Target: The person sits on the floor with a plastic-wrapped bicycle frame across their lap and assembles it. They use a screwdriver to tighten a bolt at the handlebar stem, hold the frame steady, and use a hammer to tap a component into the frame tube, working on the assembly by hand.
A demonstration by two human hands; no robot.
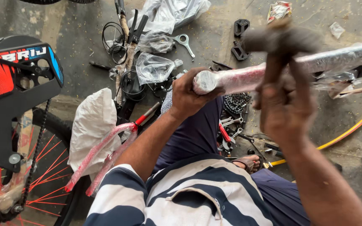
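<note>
Left hand [188, 97] around wrapped tube [248, 77]; right hand [285, 111], seemingly hammer [279, 42].

place: bicycle repair workshop | signs: spoked wheel [42, 167], spanners [230, 125], loose chain [236, 102], concrete floor [84, 37]

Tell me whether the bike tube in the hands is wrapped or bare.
Wrapped. The tube wears clear bubble-type plastic along its length and over its end, red showing through. Left hand grips that end; right hand holds a hammer.

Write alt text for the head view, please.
A person's left hand grips the end of a plastic-wrapped bicycle tube while the right hand raises a hammer over it. Around them, on the concrete floor, lie tools, plastic bags and a red-spoked wheel.
</note>
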